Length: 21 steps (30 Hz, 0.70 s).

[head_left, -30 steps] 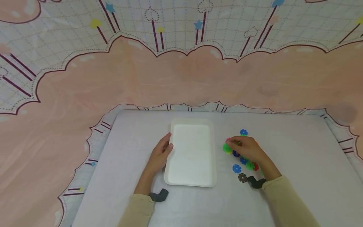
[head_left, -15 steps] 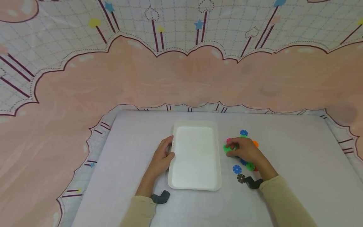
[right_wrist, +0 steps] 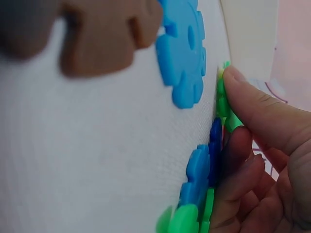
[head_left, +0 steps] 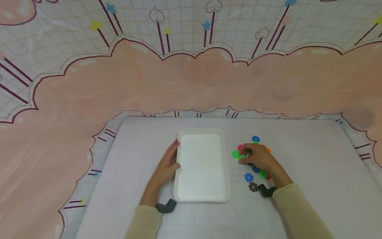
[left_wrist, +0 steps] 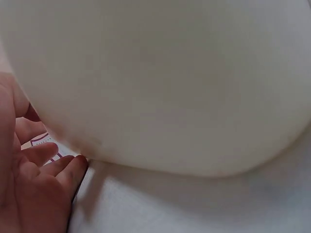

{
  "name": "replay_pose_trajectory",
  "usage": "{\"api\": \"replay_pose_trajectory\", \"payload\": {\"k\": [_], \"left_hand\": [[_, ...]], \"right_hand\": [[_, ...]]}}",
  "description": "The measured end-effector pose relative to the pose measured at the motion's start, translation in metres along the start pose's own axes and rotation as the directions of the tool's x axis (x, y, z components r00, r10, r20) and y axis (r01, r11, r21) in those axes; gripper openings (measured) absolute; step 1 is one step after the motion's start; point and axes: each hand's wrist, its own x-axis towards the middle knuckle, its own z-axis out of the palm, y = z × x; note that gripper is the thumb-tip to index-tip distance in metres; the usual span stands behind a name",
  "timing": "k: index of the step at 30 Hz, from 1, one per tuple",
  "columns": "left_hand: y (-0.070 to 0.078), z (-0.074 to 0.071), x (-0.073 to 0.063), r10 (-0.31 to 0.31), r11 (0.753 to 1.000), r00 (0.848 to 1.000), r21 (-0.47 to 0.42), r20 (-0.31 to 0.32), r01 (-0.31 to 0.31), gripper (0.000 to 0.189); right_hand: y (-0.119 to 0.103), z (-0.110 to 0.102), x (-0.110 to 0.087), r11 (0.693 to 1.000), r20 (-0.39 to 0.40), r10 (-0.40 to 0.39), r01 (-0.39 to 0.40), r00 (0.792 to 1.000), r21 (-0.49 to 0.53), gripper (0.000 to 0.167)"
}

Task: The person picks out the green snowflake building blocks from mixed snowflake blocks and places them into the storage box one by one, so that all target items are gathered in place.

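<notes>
My left hand holds the white tray by its left side, the thumb at the rim. In the left wrist view the tray's underside fills most of the frame and the fingertips reach its edge. My right hand is low over a cluster of plastic snowflake discs, its thumb and fingers round a green snowflake disc. The right wrist view shows the thumb on that disc's edge; the curled fingers partly hide it. Another green disc and a pink disc lie beside the fingertips.
Nearest the right wrist are a light blue disc and a brown disc. A blue disc lies at the far end; an orange disc shows behind the hand. A white cloth covers the table.
The tray shifted right and slightly nearer, then back left with my left hand. My right thumb and fingers parted over the discs, and a green disc now shows between them.
</notes>
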Motion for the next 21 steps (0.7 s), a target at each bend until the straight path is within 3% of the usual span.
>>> {"api": "replay_pose_trajectory", "payload": {"k": [16, 21], "left_hand": [[0.001, -0.005, 0.0, 0.001, 1.0, 1.0, -0.025, 0.014, 0.0, 0.069], [-0.004, -0.015, -0.002, 0.101, 0.994, 0.994, -0.032, 0.036, -0.1, 0.063]], "right_hand": [[-0.001, 0.0, 0.0, 0.999, 0.012, 0.038, -0.038, 0.999, 0.002, 0.028], [0.0, 0.0, 0.0, 0.999, 0.016, 0.032, -0.032, 0.999, 0.004, 0.029]]}}
